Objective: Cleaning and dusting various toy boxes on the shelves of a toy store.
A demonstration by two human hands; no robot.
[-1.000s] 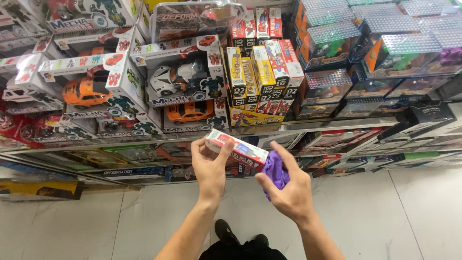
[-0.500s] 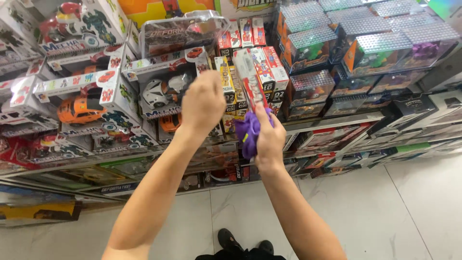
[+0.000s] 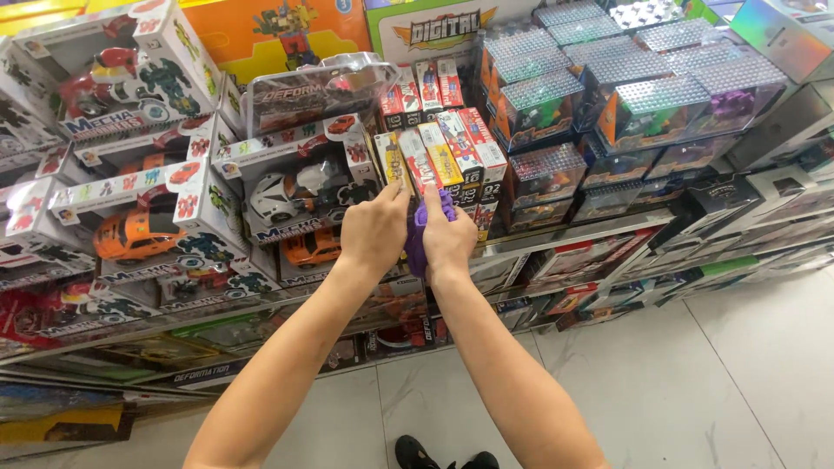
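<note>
Both my arms reach up to a shelf of boxed toys. My left hand (image 3: 373,233) has its fingers curled and its thumb up, pinching the lower end of a slim red and white toy box (image 3: 415,163) that stands in a row of small upright boxes (image 3: 460,143). Right beside it, my right hand (image 3: 452,236) is shut on a crumpled purple cloth (image 3: 418,246), its fingertips touching the same row. The two hands almost touch each other.
Boxed toy cars, white (image 3: 300,187) and orange (image 3: 139,230), fill the shelves at left. Clear-topped boxes (image 3: 608,95) are stacked at right. Flat dark boxes (image 3: 738,200) lie on the lower shelf. Pale floor tiles (image 3: 747,365) and my black shoes (image 3: 434,456) are below.
My hands have risen from waist height to the shelf. The slim box that my left hand held out in front now stands in the row of small boxes. The purple cloth stays in my right hand.
</note>
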